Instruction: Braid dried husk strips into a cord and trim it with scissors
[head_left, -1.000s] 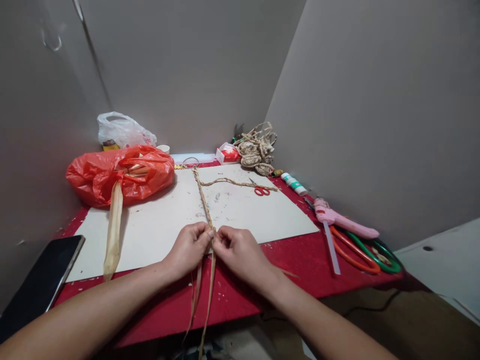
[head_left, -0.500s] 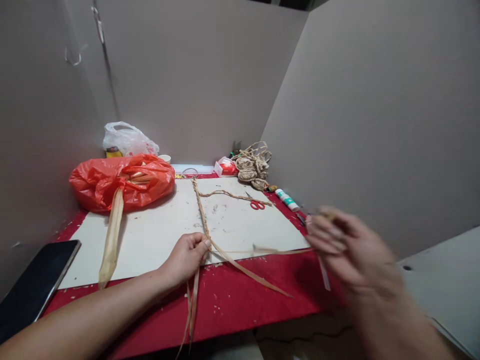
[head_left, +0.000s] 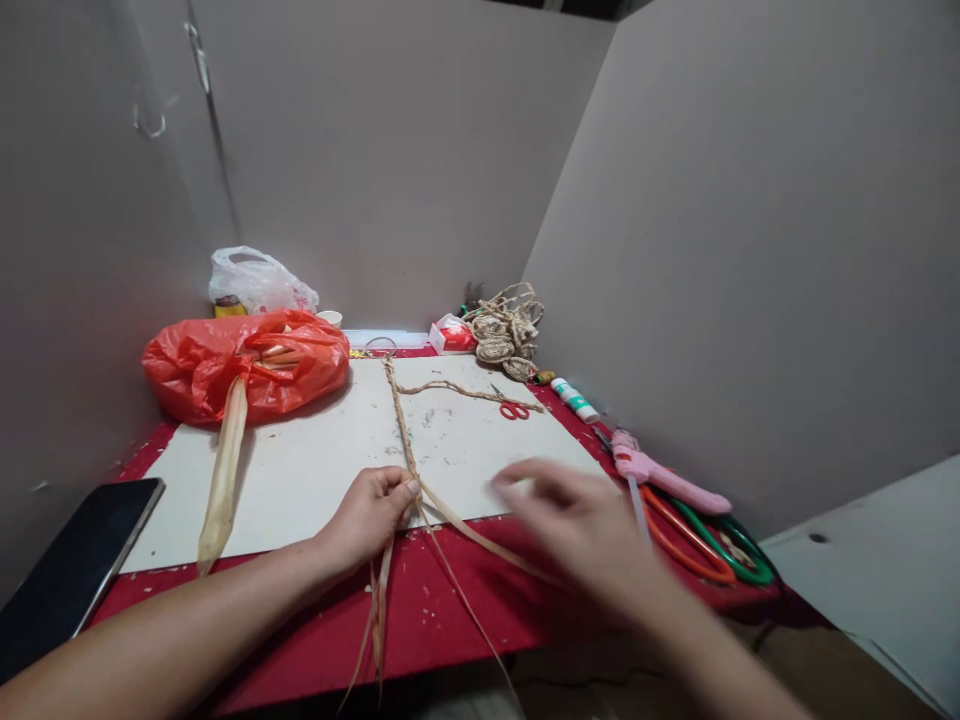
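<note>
My left hand (head_left: pixel 379 510) is closed, thumb and fingertips pinching the lower end of a braided straw cord (head_left: pixel 399 415). The cord runs up the white board to a metal ring (head_left: pixel 380 346), and a thinner twisted strand branches off to the right. Below my pinch, loose flat straw strips (head_left: pixel 386 610) hang over the near table edge, and others fan out to the right. My right hand (head_left: pixel 574 515) is in the air right of the cord, over the board's front edge. Motion smears its fingers; one strip passes behind it.
Red-handled scissors (head_left: pixel 514 410) lie on the white board (head_left: pixel 300 500). A red plastic bag (head_left: pixel 195 370) with a long dried husk (head_left: pixel 223 480) poking out is at left, near a phone (head_left: pixel 82 560). At right are a pink glue gun (head_left: pixel 667 475), a glue bottle (head_left: pixel 574 399) and rope coils (head_left: pixel 495 335).
My right hand has moved left from the far right towards the cord, uncovering the glue gun and coloured handles. A thin strip stretched rightward now hangs down. My left hand keeps its pinch.
</note>
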